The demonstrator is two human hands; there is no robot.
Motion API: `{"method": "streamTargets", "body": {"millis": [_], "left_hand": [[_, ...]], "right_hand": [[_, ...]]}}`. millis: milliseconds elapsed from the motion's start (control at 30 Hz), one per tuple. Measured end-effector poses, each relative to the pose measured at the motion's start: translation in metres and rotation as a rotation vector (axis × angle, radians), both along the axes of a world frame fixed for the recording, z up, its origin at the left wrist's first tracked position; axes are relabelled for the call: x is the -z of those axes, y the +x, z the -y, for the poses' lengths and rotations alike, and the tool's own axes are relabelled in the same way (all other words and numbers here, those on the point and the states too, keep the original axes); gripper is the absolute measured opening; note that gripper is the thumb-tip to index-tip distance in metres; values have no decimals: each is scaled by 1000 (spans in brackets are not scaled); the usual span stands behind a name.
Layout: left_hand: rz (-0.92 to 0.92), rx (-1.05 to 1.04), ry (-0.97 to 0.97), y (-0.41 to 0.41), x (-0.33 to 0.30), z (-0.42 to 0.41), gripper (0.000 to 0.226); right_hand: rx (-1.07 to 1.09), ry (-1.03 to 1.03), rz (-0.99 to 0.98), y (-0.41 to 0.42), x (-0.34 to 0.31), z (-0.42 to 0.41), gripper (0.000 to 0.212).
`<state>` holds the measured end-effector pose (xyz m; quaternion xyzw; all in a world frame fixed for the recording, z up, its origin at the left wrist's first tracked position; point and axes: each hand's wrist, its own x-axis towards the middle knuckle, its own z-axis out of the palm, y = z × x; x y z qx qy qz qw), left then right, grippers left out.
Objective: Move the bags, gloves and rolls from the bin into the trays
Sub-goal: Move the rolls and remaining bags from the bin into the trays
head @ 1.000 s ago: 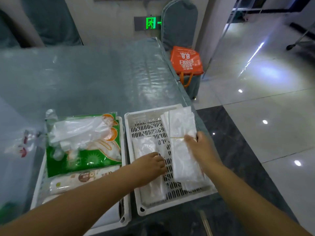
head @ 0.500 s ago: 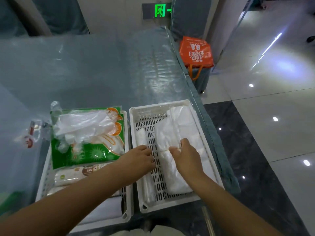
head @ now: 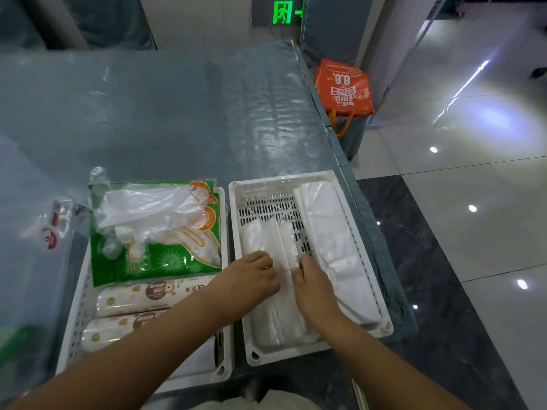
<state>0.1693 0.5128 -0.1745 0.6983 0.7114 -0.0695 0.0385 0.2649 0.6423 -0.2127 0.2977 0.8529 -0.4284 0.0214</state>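
Two white slotted trays sit side by side on the table. The left tray (head: 226, 232) holds a green glove pack (head: 165, 261) with loose clear gloves (head: 148, 208) on top, and two wrapped rolls (head: 142, 295) nearer me. In the right tray (head: 281, 180), a folded stack of white bags (head: 334, 247) lies along the right wall. A second bundle of clear bags (head: 275, 321) lies along its left-middle. My left hand (head: 248, 279) and my right hand (head: 310, 285) both pinch this bundle at its middle. The clear bin (head: 35, 261) stands at the far left.
A clear sheet covers the grey table (head: 177, 113). The table's right edge runs just beside the right tray, with shiny tiled floor (head: 458, 232) beyond. An orange shopping bag (head: 343, 87) rests on a chair past the far right corner.
My right hand has shifted left from the white stack, which now lies along the tray's right wall. Both hands have come together on the middle bundle.
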Motion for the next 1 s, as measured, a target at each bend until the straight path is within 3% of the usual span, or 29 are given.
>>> {"method": "streamTargets", "body": {"millis": [267,467,633,767,1000], "left_hand": [[-81,74,31,3,5,-2,20],[-66,67,31,3,12,-5,11],[-55,-17,86,7,21,-13,30],[-14,-91,93,12,28,-15,58],[92,-160,-81,13,51,-21,57]], "right_hand": [[4,-78,-40,3,5,3,23],[-88,-22,9,9,-2,2,15],[-154,167,-10,15,-19,-9,48],[-120,214,-37,20,-21,-18,45],[-166,255,-86,24,-17,-20,34]]}}
